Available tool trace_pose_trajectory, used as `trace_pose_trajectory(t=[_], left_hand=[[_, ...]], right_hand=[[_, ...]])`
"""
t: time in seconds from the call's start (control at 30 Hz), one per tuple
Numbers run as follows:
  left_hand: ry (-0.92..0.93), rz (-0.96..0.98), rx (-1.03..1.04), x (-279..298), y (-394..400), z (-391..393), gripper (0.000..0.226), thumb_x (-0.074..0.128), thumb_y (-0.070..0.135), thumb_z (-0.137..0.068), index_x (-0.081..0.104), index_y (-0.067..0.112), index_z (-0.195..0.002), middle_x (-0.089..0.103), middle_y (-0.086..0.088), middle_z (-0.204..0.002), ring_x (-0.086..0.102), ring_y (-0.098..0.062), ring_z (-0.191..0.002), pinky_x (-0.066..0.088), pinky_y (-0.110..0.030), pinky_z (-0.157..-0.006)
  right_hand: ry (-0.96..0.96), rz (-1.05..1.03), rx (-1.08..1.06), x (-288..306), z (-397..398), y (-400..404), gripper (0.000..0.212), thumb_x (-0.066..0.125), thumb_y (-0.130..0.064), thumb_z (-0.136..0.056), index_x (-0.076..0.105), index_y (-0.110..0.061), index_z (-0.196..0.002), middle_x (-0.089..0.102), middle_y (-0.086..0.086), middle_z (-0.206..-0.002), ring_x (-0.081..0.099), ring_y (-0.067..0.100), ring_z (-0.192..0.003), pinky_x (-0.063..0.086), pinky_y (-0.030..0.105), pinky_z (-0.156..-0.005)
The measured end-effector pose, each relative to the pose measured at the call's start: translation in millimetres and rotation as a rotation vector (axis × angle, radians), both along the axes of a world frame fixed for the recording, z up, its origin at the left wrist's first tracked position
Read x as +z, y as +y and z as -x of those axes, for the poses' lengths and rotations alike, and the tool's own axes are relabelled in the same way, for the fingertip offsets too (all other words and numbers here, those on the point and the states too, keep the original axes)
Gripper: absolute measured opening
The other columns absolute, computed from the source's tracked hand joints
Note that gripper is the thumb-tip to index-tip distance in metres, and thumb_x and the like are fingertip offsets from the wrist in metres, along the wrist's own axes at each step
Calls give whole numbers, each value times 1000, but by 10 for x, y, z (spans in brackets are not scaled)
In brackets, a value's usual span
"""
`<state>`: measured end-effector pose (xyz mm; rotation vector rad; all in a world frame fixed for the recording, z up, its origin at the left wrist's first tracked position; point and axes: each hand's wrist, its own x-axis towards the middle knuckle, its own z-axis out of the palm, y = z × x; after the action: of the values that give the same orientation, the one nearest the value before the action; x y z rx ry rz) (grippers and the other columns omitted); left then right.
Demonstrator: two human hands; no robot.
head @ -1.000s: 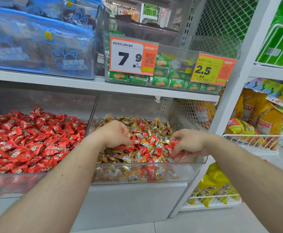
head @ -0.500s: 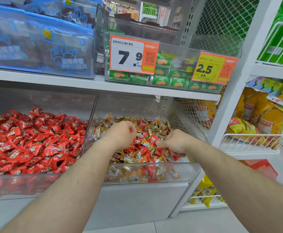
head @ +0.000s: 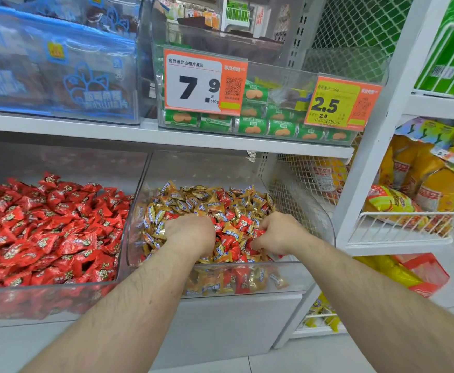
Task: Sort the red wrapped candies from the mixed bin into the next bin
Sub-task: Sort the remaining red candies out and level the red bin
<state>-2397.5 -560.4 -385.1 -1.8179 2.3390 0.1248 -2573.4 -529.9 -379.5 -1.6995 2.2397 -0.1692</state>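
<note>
Left hand (head: 190,232): fingers buried in mixed bin (head: 287,275); grip could not be told.
Right hand (head: 279,235): red candies (head: 258,234) were pinched.

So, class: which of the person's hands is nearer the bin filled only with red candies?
Left. The left hand digs in the mixed bin close to the red bin; the right hand is farther off.

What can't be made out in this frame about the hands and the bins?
- Left hand, head view: its fingers are buried in the mixed bin; any candy held is hidden by the hand's back.
- Right hand: curled among red candies; how many it holds is unclear.
- Red bin: cut off by the left edge.
- Small print on price tag: too small.
</note>
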Motion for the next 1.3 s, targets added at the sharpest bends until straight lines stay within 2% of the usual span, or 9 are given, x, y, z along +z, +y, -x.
trace_pose_trajectory(t=[0.13, 0.3, 0.5, 0.8, 0.93, 1.03, 1.17, 1.23, 1.3], left_hand=[[37, 51, 51, 1, 40, 16, 15, 56, 5, -88, 56, 15, -99, 52, -1, -85, 60, -23, -85, 47, -31, -70], [162, 98, 38, 29, 58, -138, 11, 61, 23, -93, 57, 13, -89, 57, 0, -80, 58, -23, -75, 45, -33, -62], [1079, -49, 72, 284, 180, -382, 24, 53, 28, -98, 59, 11, -82, 60, 4, -77, 51, -14, -62, 41, -25, -55], [1682, -238, 217, 794, 383, -1015, 15, 43, 11, -98, 57, 16, -97, 64, -3, -67, 40, -11, -43, 21, -16, -36], [1616, -145, 321, 776, 363, -1534, 32, 38, 5, -94, 66, 21, -97, 66, -4, -71, 44, -12, -44, 24, -18, -38], [1528, -3, 488, 604, 284, -1951, 24, 48, 13, -93, 70, 20, -88, 64, -7, -79, 50, -19, -54, 28, -22, -45], [1395, 139, 604, 396, 234, -2393, 17, 57, 14, -91, 61, 15, -75, 50, -3, -62, 43, -17, -56, 26, -22, -49], [1297, 186, 596, 349, 280, -2511, 8, 64, 11, -88, 60, 17, -83, 52, 2, -61, 42, -15, -48, 30, -21, -46], [1207, 185, 580, 298, 326, -2607, 20, 71, 11, -82, 63, 19, -99, 60, 2, -74, 54, -16, -59, 42, -24, -55]], right_hand=[[-216, 183, -83, 155, 79, 139, 27, 72, -23, -71, 50, -11, -61, 46, 2, -54, 43, 18, -51, 38, 30, -50], [-655, 275, -145, 384, -1, 399, 21, 73, -24, -83, 60, -8, -76, 51, -1, -47, 41, 12, -38, 32, 22, -42], [-1303, 151, -399, 461, -226, 507, 25, 55, -33, -94, 49, -18, -74, 42, 0, -49, 32, 13, -37, 24, 19, -40], [-1430, 6, -177, 795, -1073, 536, 37, 41, -44, -91, 34, -21, -63, 30, 1, -44, 21, 16, -36, 15, 24, -45], [-1334, -95, -42, 967, -1722, 406, 47, 41, -55, -96, 43, -19, -65, 33, 2, -48, 26, 16, -39, 18, 27, -47], [-1270, -235, 22, 998, -2261, 252, 60, 42, -57, -96, 58, -17, -54, 42, 2, -51, 35, 16, -43, 23, 26, -50], [-1132, -308, -48, 847, -2794, 37, 43, 47, -54, -95, 52, -17, -74, 50, 1, -55, 43, 14, -45, 31, 21, -50], [-1070, -284, -81, 710, -2945, -63, 35, 49, -50, -95, 54, -19, -81, 53, 0, -62, 46, 14, -48, 35, 20, -50], [-1083, -265, -109, 609, -3041, -123, 23, 50, -44, -96, 55, -22, -89, 56, 1, -77, 50, 16, -59, 41, 23, -53]])
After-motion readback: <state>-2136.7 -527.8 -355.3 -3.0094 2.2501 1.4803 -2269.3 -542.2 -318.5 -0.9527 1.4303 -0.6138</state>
